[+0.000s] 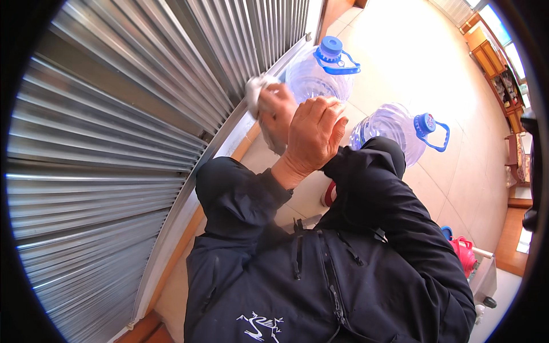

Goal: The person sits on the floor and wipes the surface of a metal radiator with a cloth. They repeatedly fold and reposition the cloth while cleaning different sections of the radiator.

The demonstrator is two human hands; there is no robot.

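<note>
My right hand, blurred, grips a crumpled whitish cloth against the lower edge of a ribbed metal panel. Crossing in front of that arm is my left hand, back up, fingers bent and thumb to the right; its palm is hidden. Just beyond my hands stands a large clear plastic water bottle with a blue cap and carrying handle. A second such bottle is tilted beside my right knee, its cap towards the right.
A pale frame rail runs along the panel's base over the tiled floor. At lower right are a pink plastic container and a blue round object. Wooden furniture lines the far right. Something red shows between my legs.
</note>
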